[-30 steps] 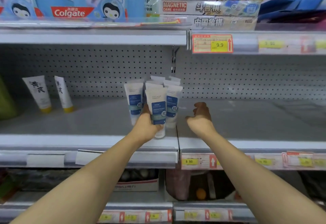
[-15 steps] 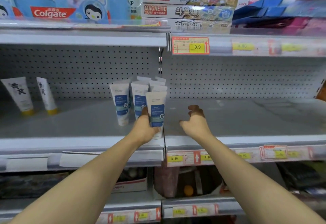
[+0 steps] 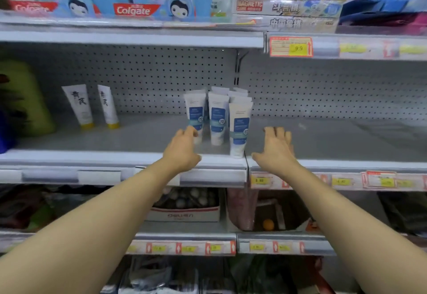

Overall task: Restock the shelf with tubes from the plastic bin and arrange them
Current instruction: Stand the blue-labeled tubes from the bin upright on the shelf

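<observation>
— Where were your hands at that moment?

— Both were stretched out over the front edge of the shelf (image 3: 115,141). My left hand (image 3: 182,150) was just beside the leftmost tube (image 3: 195,111), its fingers (image 3: 190,130) loosely curved, near the tube's lower end. Whether they touched it I could not tell, but they gripped nothing. My right hand (image 3: 276,148) was to the right of the tubes, fingers spread and straight, holding nothing.

— And the tubes?

— A cluster of white tubes (image 3: 219,113) with blue labels stood upright on their caps near the middle of the shelf, by the seam between two shelf boards. The front tube (image 3: 239,129) stood nearest the edge, between my two hands and apart from both. More tubes stood behind, partly hidden.

— Anything else there?

— Two white tubes with yellow caps (image 3: 92,106) stood well to the left. Toothpaste packs (image 3: 136,0) and game boxes (image 3: 286,4) sat on the shelf above.
</observation>
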`<state>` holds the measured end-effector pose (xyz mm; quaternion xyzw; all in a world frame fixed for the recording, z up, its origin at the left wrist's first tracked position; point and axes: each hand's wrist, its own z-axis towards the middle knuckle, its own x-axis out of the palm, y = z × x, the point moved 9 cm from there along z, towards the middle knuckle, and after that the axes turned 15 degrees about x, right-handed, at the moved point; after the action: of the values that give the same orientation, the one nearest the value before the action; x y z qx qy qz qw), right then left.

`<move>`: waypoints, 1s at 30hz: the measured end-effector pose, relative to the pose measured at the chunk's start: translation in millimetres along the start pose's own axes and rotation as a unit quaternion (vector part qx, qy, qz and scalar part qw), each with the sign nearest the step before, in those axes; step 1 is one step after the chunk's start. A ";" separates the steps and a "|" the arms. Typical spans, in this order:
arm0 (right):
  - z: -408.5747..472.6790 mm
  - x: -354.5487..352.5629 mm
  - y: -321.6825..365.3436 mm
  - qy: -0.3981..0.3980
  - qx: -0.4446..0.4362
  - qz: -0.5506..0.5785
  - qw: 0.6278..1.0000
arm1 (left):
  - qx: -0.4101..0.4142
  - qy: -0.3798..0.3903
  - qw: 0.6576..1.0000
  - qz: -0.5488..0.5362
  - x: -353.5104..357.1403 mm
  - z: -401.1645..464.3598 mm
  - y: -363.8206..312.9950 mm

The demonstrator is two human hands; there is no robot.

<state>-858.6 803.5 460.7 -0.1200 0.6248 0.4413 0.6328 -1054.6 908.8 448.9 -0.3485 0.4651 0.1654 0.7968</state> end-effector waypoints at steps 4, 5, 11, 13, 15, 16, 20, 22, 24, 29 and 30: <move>-48.1 -3.2 39.5 -0.035 -0.040 0.007 0.999 | -0.024 -0.013 1.000 0.008 -32.4 -44.8 34.8; -61.2 -1.9 52.3 -0.039 -0.054 0.007 0.998 | -0.032 -0.012 0.999 0.008 -39.4 -57.7 44.1; -143.9 39.6 142.0 0.017 -0.140 -0.008 0.990 | -0.110 -0.006 0.994 0.009 -75.5 -147.8 112.0; -172.4 63.4 170.9 0.052 -0.164 -0.013 0.985 | -0.145 0.002 0.989 0.008 -83.7 -184.4 139.2; -201.4 88.5 198.4 0.086 -0.191 -0.023 0.977 | -0.176 0.007 0.984 0.017 -92.4 -223.7 166.6; -216.0 101.2 211.0 0.103 -0.204 -0.034 0.973 | -0.192 0.008 0.981 0.022 -96.6 -244.1 179.9; -275.4 151.1 254.6 0.158 -0.253 -0.069 0.952 | -0.259 0.013 0.966 0.027 -109.7 -328.1 233.1; -304.1 176.3 273.0 0.185 -0.275 -0.077 0.941 | -0.293 0.006 0.956 0.018 -114.7 -369.3 255.5; -331.2 199.9 289.8 0.206 -0.294 -0.085 0.930 | -0.329 -0.001 0.944 0.011 -116.8 -410.1 275.4; -399.3 256.5 325.9 0.258 -0.360 -0.105 0.890 | -0.418 -0.018 0.908 -0.010 -114.3 -507.4 318.5; -411.7 268.4 330.9 0.267 -0.373 -0.113 0.881 | -0.437 -0.022 0.899 -0.015 -112.5 -525.5 326.5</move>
<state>-1420.7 816.1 273.9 -0.5307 0.5410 0.5184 0.3961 -1633.1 772.3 243.8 -0.6652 0.3232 0.3476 0.5765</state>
